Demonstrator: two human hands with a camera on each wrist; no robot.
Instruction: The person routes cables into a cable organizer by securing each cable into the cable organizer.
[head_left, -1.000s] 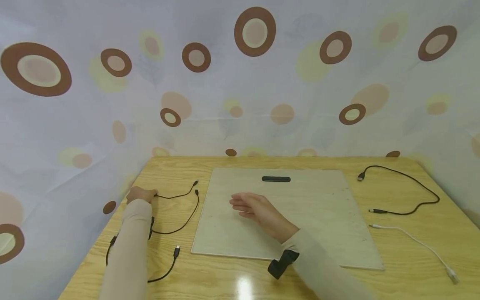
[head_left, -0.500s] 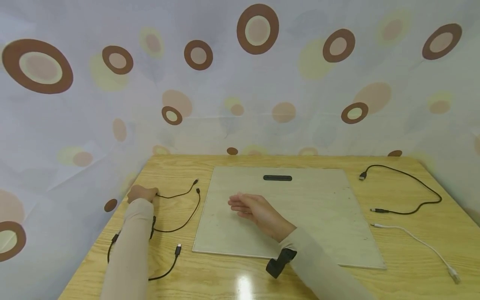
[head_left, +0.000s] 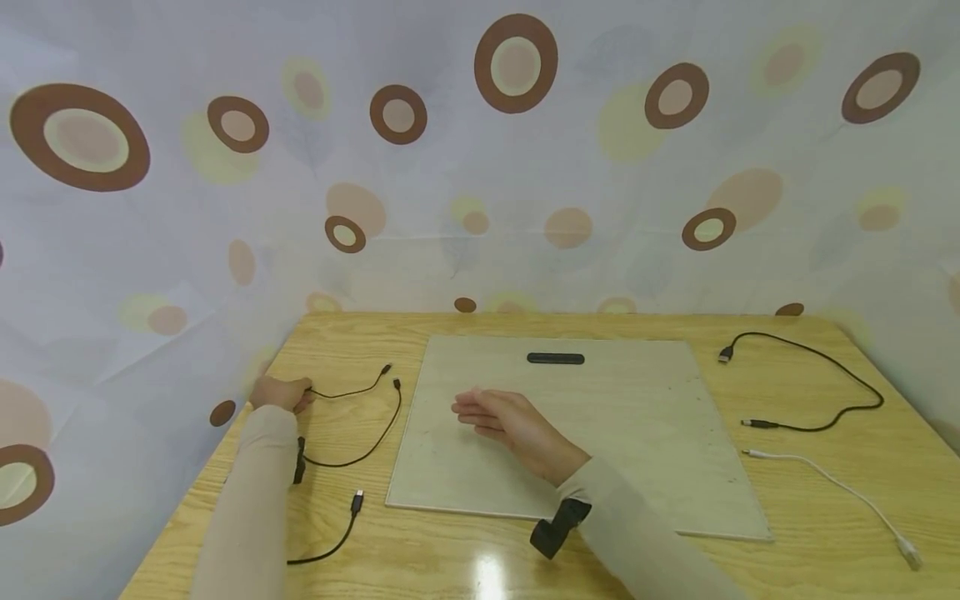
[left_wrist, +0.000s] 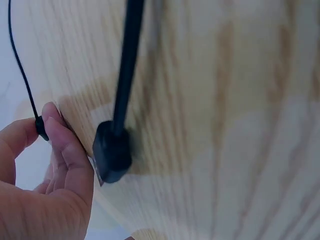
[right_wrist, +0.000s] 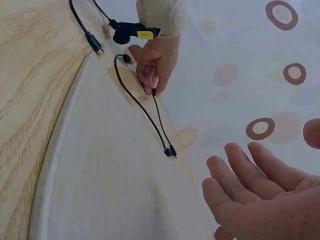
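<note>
My left hand [head_left: 281, 393] is at the left side of the table, pinching the small black plug [left_wrist: 41, 128] of a thin black cable [head_left: 348, 393] between thumb and fingers. The far plug of that cable points toward the board. Close below lies a second black cable [head_left: 367, 450], one of its plugs [left_wrist: 112, 152] large beside my left fingers in the left wrist view. My right hand [head_left: 517, 429] hovers over the pale board [head_left: 615, 450], fingers extended and holding nothing. In the right wrist view its palm [right_wrist: 270, 200] shows with the fingers apart.
A black cable with a USB plug [head_left: 855, 406] and a white cable [head_left: 840, 483] lie on the table right of the board. Another black cable [head_left: 352, 517] is at the front left. A dark rounded bar [head_left: 555, 358] sits near the board's back edge.
My left hand has shifted slightly left, drawing the thin cable's far plug a little with it. The left sleeve now covers a plug seen earlier at the left. My right hand has barely moved.
</note>
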